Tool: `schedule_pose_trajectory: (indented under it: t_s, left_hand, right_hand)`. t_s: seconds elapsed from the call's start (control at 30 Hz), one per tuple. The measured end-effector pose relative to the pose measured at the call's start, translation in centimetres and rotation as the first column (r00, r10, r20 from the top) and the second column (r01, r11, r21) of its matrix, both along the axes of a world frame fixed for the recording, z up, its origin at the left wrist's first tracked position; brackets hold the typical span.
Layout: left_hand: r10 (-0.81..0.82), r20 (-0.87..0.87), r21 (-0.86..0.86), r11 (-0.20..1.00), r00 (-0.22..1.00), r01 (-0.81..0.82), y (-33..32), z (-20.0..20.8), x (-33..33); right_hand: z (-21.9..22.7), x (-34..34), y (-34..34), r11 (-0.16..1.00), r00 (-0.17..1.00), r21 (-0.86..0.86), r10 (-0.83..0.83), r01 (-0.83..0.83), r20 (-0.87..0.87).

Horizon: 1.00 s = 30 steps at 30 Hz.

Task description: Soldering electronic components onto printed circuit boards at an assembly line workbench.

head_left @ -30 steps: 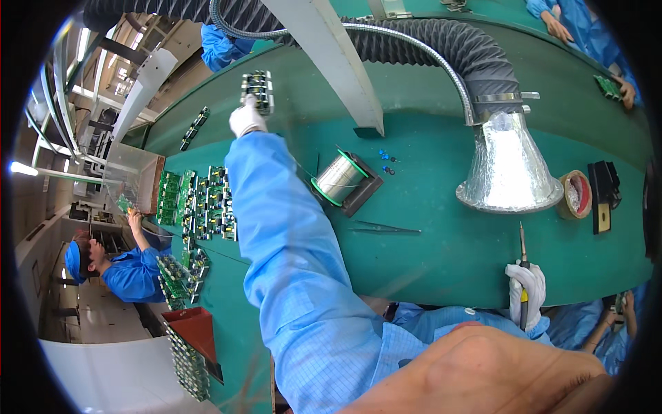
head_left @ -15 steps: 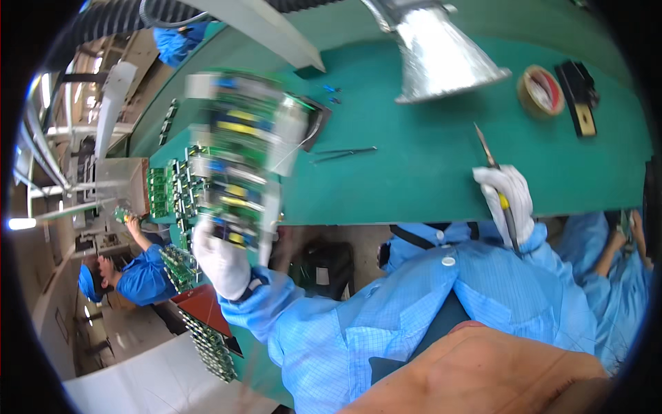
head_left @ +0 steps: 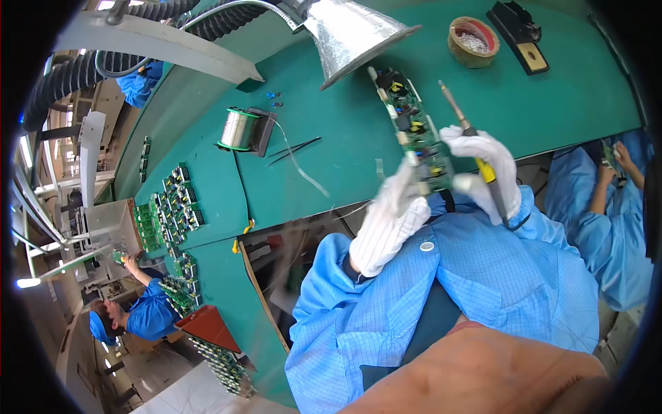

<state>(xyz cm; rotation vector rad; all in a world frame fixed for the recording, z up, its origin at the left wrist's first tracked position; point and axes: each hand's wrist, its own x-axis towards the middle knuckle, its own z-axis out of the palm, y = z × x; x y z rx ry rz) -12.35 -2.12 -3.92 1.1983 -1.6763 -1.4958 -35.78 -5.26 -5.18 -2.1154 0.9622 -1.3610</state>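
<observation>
My left hand [head_left: 389, 228], in a white glove, grips the lower end of a long green circuit board [head_left: 412, 124]. The board carries yellow, blue and black parts and stands tilted above the bench, its far end under the foil-covered hood. My right hand [head_left: 493, 162], gloved too, is closed around a soldering iron [head_left: 489, 172] with a yellow and black handle. The iron's metal tip points up and away, just right of the board. Right-hand fingers are near the board's lower right edge; blur hides whether they touch it.
A silvery hood [head_left: 358, 34] hangs over the green bench [head_left: 331, 124]. Behind stand a round tub [head_left: 472, 43] and a black iron stand [head_left: 518, 34]. On the left are a solder spool [head_left: 238, 131], tweezers [head_left: 294, 151] and several circuit boards [head_left: 181, 203]. Co-workers sit on both sides.
My left hand has brought the circuit board from the left across to the right, in front of me beside the soldering iron. The view has shifted, and the solder spool is now uncovered.
</observation>
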Motion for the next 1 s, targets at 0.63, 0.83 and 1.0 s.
schedule_pose_trajectory:
  t_s: [0.63, 0.83, 1.0]
  left_hand:
    - [0.437, 0.273, -0.384, 0.866, 0.857, -0.32, -6.0, 0.0, 1.3]
    - [0.371, 0.248, -0.666, 0.736, 0.895, -0.121, -6.3, -2.3, 2.2]
    - [0.411, 0.172, -0.769, 0.624, 0.895, -0.139, -5.4, -1.6, 1.5]
  right_hand:
    - [-2.5, -4.4, -0.5, 0.976, 0.974, 0.216, -0.059, 0.01, 0.219]
    - [-0.2, -4.8, -2.4, 0.991, 0.983, -0.13, -0.048, 0.025, -0.176]
    - [-1.2, -5.8, -2.4, 0.949, 0.903, -0.087, -0.314, 0.302, -0.291]
